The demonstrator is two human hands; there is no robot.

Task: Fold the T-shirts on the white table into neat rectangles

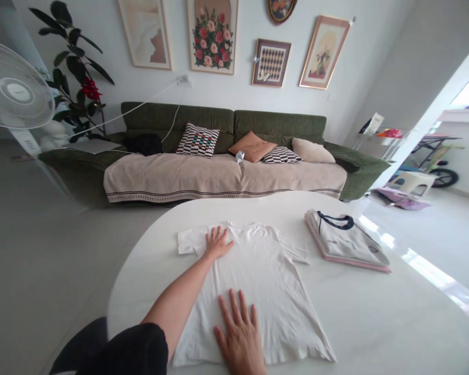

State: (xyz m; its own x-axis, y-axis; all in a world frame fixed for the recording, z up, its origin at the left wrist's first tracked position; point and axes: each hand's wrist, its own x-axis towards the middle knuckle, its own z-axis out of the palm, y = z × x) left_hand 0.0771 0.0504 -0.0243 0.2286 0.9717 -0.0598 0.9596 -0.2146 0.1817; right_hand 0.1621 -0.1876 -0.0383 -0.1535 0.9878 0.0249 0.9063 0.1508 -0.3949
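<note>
Head view: the left hand [219,245] lies spread and palm down on the upper part of a white T-shirt [266,291], near the neckline, its arm reaching in from the lower left out of a black sleeve [128,349]; the right hand [238,333] is pressed flat with fingers splayed on the shirt's lower body, near the hem at the bottom of the frame; neither hand pinches the cloth; the T-shirt lies flat, sleeves out, on a white oval table [375,317]; a folded stack of shirts [346,239] with a navy collar sits right of it, well apart from both hands; beyond the table, across the upper middle, stands a green sofa [180,117] with a beige throw [219,179]; a pedestal fan [17,88] and a rubber plant [72,67] stand at the upper left.
</note>
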